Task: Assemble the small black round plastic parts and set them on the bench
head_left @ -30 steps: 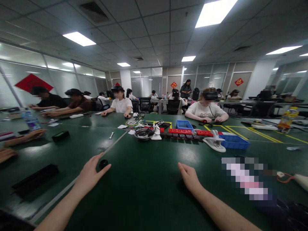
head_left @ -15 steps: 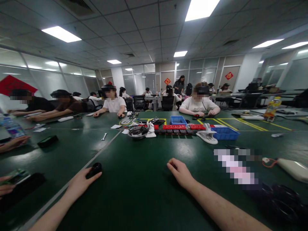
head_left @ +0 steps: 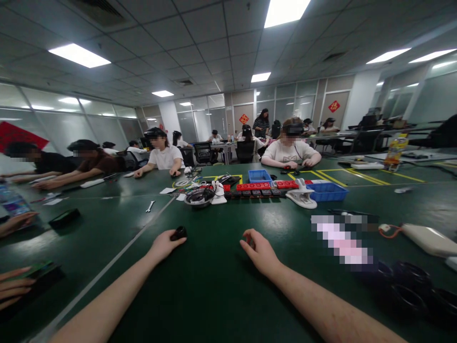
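Observation:
My left hand (head_left: 163,247) is closed around a small black round piece (head_left: 179,233), with a hollow showing in its top. The hand is just over the green table, left of the middle. Across from it, my right hand (head_left: 260,251) has its fingers loosely curved, with thumb and forefinger apart. I see nothing held in it, though its palm side is partly hidden. Several black ring-shaped pieces (head_left: 407,300) lie at the lower right, by my right forearm.
Farther back on the green table (head_left: 214,267) are a red power strip (head_left: 253,186), a blue bin (head_left: 326,192), a white clamp base (head_left: 302,196) and coiled cables (head_left: 198,196). A wrench (head_left: 150,206) lies to the left. A neighbour's hand (head_left: 16,286) touches a green-topped block at the left edge.
My left hand has moved right and slightly away from me with the black round piece. My right hand's thumb and forefinger have parted a little. The view has shifted slightly.

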Motion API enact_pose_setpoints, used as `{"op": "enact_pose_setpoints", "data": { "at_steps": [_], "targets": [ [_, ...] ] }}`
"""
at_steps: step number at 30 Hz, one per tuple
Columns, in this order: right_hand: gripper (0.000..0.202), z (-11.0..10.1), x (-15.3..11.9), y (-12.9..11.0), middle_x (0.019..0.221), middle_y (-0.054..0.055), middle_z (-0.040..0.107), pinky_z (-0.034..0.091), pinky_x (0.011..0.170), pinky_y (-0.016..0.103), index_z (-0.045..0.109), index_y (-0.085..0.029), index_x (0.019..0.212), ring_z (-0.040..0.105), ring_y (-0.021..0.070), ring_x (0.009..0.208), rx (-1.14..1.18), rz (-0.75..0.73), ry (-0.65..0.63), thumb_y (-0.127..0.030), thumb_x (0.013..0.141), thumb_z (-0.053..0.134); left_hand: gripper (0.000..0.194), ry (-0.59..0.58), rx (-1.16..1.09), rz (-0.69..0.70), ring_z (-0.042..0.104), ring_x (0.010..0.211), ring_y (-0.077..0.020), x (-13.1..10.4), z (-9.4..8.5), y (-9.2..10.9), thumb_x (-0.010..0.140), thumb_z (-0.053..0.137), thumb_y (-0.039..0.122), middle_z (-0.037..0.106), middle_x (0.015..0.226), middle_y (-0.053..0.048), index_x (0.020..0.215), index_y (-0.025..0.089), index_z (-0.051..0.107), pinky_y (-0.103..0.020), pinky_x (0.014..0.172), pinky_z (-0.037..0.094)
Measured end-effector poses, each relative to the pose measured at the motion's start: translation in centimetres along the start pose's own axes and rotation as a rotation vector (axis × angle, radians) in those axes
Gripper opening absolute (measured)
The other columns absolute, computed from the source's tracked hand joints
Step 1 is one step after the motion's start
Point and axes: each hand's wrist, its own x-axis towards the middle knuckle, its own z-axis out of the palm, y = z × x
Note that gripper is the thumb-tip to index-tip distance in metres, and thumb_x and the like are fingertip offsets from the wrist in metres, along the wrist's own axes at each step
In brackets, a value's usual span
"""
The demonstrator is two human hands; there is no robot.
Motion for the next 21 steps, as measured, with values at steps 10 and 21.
{"op": "enact_pose_setpoints", "data": {
  "at_steps": [10,21],
  "targets": [
    [0.022,-1.8,1.9,3.9,0.078,0.002,0.052,0.039,0.066,0.029,0.045,-0.018,0.091,0.05,0.0157,0.071,-0.075,0.24,0.258,-0.02,0.07,0.04,0.036,0.015,-0.033,0.505,0.05,0.085,-0.0207,1.8,10.8,18.2,0.066,0.053,0.047,0.058,0.086,-0.005,0.086,0.018,0.058,-0.03,0.075,0.036],
    [0.043,-1.6,2.5,4.8,0.088,0.003,0.053,0.037,0.069,0.029,0.044,-0.018,0.103,0.05,0.0153,0.073,-0.137,0.272,0.055,-0.015,0.061,0.047,0.071,-0.066,-0.21,0.537,0.047,0.093,-0.0222,1.6,10.3,17.0,0.058,0.06,0.051,0.051,0.104,-0.007,0.119,0.021,0.037,-0.034,0.082,0.036]
  ]
}}
